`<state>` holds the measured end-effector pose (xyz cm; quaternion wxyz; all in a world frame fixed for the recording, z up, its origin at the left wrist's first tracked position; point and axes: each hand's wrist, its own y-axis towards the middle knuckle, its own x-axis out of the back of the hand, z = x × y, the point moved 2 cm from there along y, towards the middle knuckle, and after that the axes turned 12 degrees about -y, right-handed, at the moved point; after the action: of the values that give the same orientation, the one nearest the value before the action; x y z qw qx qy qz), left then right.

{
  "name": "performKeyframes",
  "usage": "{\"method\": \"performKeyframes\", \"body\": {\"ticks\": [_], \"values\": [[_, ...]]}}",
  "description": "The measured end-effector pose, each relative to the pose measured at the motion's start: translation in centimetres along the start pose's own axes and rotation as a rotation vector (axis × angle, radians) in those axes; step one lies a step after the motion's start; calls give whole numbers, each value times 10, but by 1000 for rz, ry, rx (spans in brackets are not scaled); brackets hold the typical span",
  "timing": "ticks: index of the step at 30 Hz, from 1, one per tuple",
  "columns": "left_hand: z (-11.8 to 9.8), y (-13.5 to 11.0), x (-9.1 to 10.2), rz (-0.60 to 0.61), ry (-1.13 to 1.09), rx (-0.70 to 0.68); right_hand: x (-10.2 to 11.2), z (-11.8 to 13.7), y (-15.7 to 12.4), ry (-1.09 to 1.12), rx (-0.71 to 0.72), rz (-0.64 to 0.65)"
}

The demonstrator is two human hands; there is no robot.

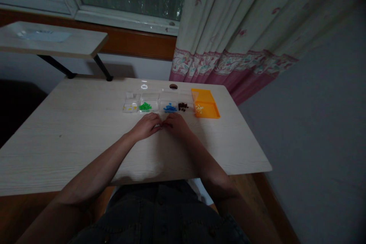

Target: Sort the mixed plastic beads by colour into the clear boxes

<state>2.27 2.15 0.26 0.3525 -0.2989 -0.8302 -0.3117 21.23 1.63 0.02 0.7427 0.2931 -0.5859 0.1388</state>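
My left hand (147,126) and my right hand (175,124) meet at the fingertips just in front of a row of small boxes. Their fingers are pinched together; whatever lies between them is too small to make out. Behind my left hand, small green pieces (145,106) lie in a clear box. Blue pieces (170,108) fill part of another clear box behind my right hand, with dark brown pieces (183,106) beside them. An orange box (211,110), lid open, holds pale pieces (199,109). At the row's left end, a clear box (130,109) contains a few yellow bits.
The boxes stand on a pale wooden table (85,129). A raised shelf (85,42) on black legs occupies the back left, with a clear tray on top. A cable hole (173,86) sits near the back edge. Curtains (228,34) hang behind on the right.
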Motion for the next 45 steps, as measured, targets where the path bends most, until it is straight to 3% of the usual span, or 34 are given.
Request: {"method": "performKeyframes", "body": {"ticks": [11,18,28,35,40,45], "values": [[11,-5,9,-46,-83,-2,5,-7,0,4,16,-26],[7,-4,4,-6,-28,-20,6,-3,-1,39,102,25],[2,-2,7,10,50,-17,-2,1,-3,32,81,29],[-1,0,1,4,111,7,5,5,-1,21,66,88],[4,-3,5,-52,111,44,6,0,1,78,13,1],[10,-8,23,-225,132,105,18,-34,-4,55,-201,-257]]}}
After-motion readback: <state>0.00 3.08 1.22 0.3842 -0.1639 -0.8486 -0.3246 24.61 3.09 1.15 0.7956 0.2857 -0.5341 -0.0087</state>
